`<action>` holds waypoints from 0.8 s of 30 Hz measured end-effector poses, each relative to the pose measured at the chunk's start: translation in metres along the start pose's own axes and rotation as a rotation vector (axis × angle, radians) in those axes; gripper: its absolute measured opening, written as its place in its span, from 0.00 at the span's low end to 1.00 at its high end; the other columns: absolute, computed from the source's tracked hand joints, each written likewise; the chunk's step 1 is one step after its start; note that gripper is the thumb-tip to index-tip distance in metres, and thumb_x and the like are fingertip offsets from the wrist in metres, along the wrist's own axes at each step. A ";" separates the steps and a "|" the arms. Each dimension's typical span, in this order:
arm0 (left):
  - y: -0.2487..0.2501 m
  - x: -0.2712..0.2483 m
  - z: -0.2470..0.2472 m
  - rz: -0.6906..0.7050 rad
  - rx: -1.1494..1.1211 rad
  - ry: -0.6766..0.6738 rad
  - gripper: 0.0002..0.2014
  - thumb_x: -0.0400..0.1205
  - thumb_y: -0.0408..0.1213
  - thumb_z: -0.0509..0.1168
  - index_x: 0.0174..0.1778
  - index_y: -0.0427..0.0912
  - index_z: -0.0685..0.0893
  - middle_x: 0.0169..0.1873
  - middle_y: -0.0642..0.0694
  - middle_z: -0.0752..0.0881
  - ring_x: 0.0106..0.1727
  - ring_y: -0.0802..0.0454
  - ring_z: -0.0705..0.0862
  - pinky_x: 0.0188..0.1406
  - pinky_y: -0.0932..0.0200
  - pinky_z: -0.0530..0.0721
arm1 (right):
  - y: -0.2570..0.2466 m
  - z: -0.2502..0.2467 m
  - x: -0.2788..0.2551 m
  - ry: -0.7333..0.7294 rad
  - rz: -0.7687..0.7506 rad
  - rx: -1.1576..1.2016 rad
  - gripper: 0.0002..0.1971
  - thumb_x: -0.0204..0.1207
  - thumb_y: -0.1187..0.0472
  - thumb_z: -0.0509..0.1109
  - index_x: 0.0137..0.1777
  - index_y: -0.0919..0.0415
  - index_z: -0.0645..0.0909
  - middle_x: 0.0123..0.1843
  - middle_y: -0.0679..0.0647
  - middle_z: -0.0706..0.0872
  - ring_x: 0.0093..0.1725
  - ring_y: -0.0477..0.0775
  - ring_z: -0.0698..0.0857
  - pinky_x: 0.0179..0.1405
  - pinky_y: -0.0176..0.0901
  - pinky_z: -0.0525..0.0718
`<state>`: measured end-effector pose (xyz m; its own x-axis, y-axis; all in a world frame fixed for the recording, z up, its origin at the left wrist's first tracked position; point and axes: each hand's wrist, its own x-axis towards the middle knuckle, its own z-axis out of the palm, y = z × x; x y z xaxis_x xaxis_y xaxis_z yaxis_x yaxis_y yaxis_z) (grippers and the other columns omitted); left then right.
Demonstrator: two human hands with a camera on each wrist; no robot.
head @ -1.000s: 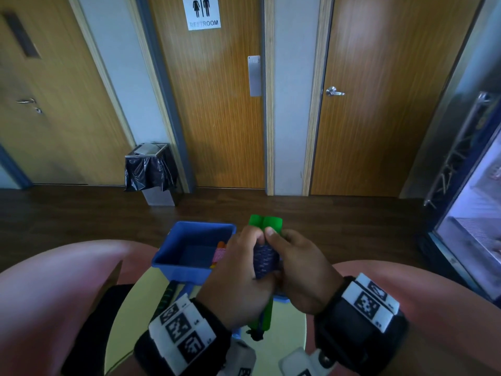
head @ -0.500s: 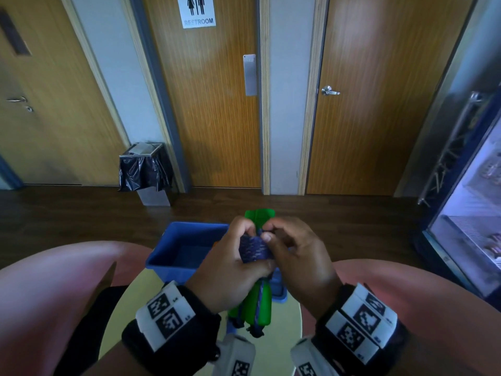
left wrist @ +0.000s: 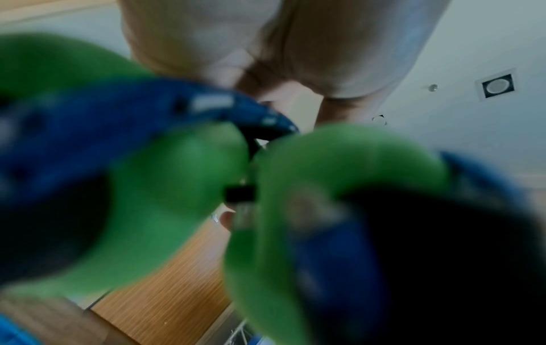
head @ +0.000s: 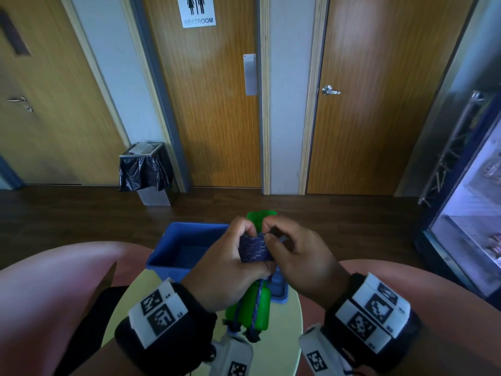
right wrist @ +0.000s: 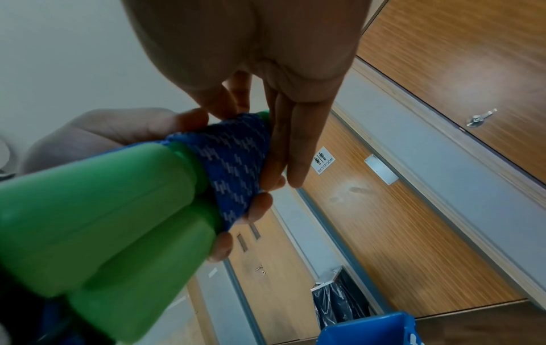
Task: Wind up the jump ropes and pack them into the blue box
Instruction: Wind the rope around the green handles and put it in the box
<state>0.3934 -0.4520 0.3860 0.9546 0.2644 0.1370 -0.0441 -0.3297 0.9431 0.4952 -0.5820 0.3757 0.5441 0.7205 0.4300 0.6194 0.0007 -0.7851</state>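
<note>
Two hands, one jump rope, one blue box.
The left hand (head: 222, 270) grips the two green handles (head: 250, 308) with the blue rope (head: 253, 249) wound around them; the right hand (head: 301, 263) pinches the rope's top. Beyond, the blue box (head: 176, 249) sits partly hidden on the table (head: 287, 335); its contents are unclear.

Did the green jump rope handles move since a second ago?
Yes. The green handles rose a little: their tips now stick up farther past the blue box rim, toward the doors.

Dim indoor light | glare on doors | edges bowed | left-wrist view blurred, perhaps too close
</note>
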 end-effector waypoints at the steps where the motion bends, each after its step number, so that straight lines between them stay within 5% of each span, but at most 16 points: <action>1: 0.000 0.000 0.000 -0.013 -0.025 0.006 0.20 0.67 0.36 0.76 0.45 0.46 0.70 0.31 0.51 0.80 0.32 0.54 0.79 0.33 0.51 0.78 | 0.000 -0.001 0.002 -0.012 0.002 -0.015 0.08 0.83 0.63 0.63 0.43 0.49 0.77 0.35 0.50 0.81 0.32 0.58 0.82 0.34 0.58 0.82; 9: -0.002 -0.004 -0.001 -0.056 -0.020 -0.005 0.20 0.66 0.35 0.77 0.45 0.45 0.71 0.34 0.47 0.81 0.35 0.51 0.80 0.37 0.47 0.79 | -0.002 -0.003 0.004 -0.089 0.044 0.038 0.10 0.80 0.60 0.63 0.38 0.46 0.74 0.29 0.49 0.76 0.30 0.56 0.77 0.33 0.57 0.79; 13: 0.003 -0.005 0.000 0.022 0.100 0.008 0.19 0.68 0.37 0.76 0.45 0.50 0.71 0.34 0.46 0.83 0.34 0.47 0.83 0.36 0.45 0.82 | -0.005 -0.004 0.005 -0.040 0.113 0.151 0.07 0.79 0.62 0.66 0.40 0.52 0.80 0.33 0.62 0.82 0.32 0.68 0.81 0.32 0.66 0.82; 16: 0.006 -0.005 -0.001 0.082 0.181 0.024 0.20 0.70 0.36 0.76 0.44 0.53 0.70 0.36 0.44 0.81 0.32 0.49 0.81 0.33 0.47 0.80 | -0.008 -0.002 0.003 0.024 0.225 0.357 0.04 0.74 0.63 0.71 0.44 0.52 0.82 0.42 0.65 0.86 0.37 0.61 0.84 0.38 0.63 0.86; 20: 0.004 -0.004 -0.002 0.143 0.265 0.015 0.19 0.70 0.37 0.74 0.47 0.52 0.69 0.42 0.49 0.77 0.36 0.57 0.78 0.34 0.55 0.78 | -0.009 -0.003 0.007 0.035 0.497 0.745 0.21 0.75 0.73 0.73 0.64 0.55 0.74 0.51 0.64 0.89 0.42 0.60 0.89 0.37 0.57 0.87; 24: 0.008 -0.002 0.001 0.194 0.326 0.007 0.19 0.70 0.36 0.74 0.47 0.54 0.70 0.47 0.48 0.76 0.44 0.50 0.82 0.40 0.45 0.84 | -0.012 -0.005 0.010 -0.064 0.573 0.681 0.13 0.78 0.68 0.65 0.61 0.62 0.81 0.53 0.69 0.87 0.51 0.62 0.89 0.45 0.64 0.86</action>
<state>0.3918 -0.4563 0.3931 0.9355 0.1745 0.3071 -0.1271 -0.6448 0.7537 0.4963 -0.5783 0.3922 0.6219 0.7739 -0.1199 -0.2199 0.0256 -0.9752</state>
